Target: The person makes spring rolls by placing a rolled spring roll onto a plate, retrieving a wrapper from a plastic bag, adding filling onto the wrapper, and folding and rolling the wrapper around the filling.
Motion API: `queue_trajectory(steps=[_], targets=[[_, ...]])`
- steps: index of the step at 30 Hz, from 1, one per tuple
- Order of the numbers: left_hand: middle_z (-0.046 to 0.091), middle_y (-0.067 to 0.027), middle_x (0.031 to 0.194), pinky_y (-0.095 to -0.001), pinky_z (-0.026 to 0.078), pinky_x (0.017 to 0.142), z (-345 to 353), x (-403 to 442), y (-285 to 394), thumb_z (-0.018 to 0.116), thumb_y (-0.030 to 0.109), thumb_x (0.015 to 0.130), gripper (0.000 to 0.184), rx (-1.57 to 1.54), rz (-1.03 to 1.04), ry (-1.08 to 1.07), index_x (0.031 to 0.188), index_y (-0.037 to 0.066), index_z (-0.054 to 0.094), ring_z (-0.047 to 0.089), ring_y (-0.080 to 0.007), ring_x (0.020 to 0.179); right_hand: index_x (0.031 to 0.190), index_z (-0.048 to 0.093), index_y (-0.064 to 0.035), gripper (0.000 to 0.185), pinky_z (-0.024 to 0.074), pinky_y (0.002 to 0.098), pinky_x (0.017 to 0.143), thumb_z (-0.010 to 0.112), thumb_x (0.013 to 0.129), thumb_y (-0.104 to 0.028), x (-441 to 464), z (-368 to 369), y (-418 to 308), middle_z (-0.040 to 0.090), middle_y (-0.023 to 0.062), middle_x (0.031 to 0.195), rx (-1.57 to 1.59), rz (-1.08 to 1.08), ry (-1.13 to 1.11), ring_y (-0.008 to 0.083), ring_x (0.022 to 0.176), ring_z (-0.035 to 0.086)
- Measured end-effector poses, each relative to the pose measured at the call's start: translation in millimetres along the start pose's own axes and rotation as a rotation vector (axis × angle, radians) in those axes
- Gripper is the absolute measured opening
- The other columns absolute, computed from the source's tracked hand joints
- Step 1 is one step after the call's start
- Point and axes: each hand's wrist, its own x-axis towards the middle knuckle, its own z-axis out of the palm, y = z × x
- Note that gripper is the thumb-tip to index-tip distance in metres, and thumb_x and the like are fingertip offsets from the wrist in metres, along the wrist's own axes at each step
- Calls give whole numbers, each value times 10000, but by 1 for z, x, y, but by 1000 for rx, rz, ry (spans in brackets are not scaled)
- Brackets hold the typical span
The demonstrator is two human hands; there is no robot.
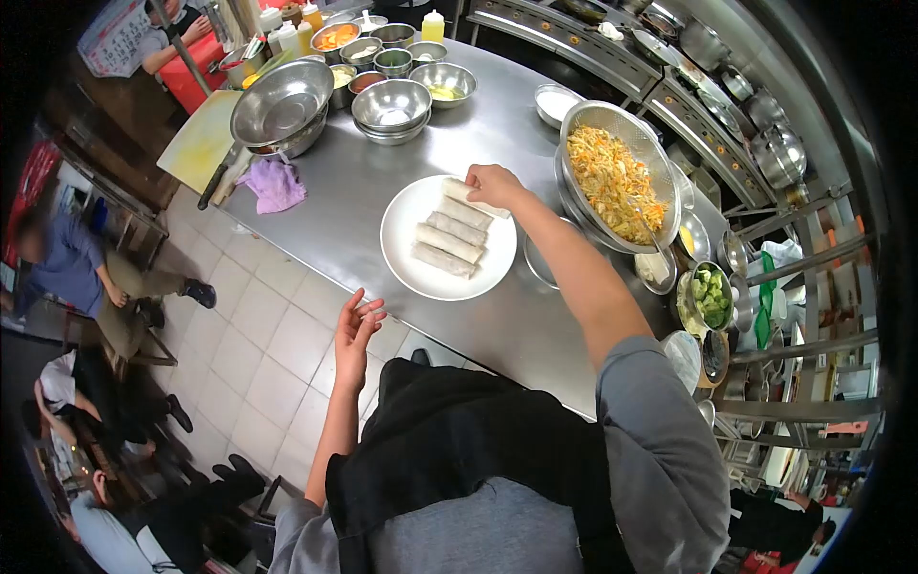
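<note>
A white plate [397, 253] lies on the steel table, with several pale uncooked spring rolls [449, 241] side by side on it. My right hand [493, 184] reaches over the plate's far rim, its fingers closed on the end of the farthest spring roll [469, 197]. That roll lies along the others; whether it touches the plate under my fingers is hidden. My left hand [356, 325] hangs near the table's front edge, fingers apart and curled a little, holding nothing.
Right of the plate stands a colander [622, 172] of shredded vegetable filling. Stacked steel bowls [392, 110] and a large steel bowl [282, 105] stand at the back left, near a knife [218, 177], a purple cloth [273, 184] and a cutting board [196, 143]. Seated people are at the left.
</note>
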Motion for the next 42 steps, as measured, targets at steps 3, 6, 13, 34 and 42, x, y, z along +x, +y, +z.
queue_trajectory(steps=[3,6,13,34,42], targets=[[644,-109,1304,-338,469,980,-9,11,6,589,263,1029,543,28,14,-32,1503,53,427,629,-202,1139,1007,739,-82,300,548,399,823,780,755,-239,1,8,6,747,114,951,66,28,28,291,905,704],[644,-109,1304,-348,468,982,-12,25,11,588,258,1027,532,39,24,-91,1498,61,438,628,-206,1139,1029,735,-68,265,552,386,818,764,803,-203,-2,15,10,748,126,936,160,38,51,278,889,709],[662,-99,1274,-314,481,949,19,58,8,607,142,1015,457,121,75,-306,1446,42,494,641,-186,1103,1161,697,-56,308,551,395,878,724,886,-191,-40,27,9,725,166,1049,303,-2,361,304,938,703],[747,-117,1035,-326,527,869,304,-53,-32,588,49,985,210,499,374,-1338,1160,-1,694,706,-183,951,1239,677,-72,278,511,284,845,619,1002,-206,-685,70,16,723,35,1079,1059,1042,1598,128,943,660],[744,-134,1011,-314,550,850,396,-158,-66,592,4,969,191,563,380,-1386,1124,-9,705,730,-212,937,1144,703,-6,278,557,322,770,581,900,-60,-925,152,201,734,155,1014,471,1687,1495,230,897,705]])
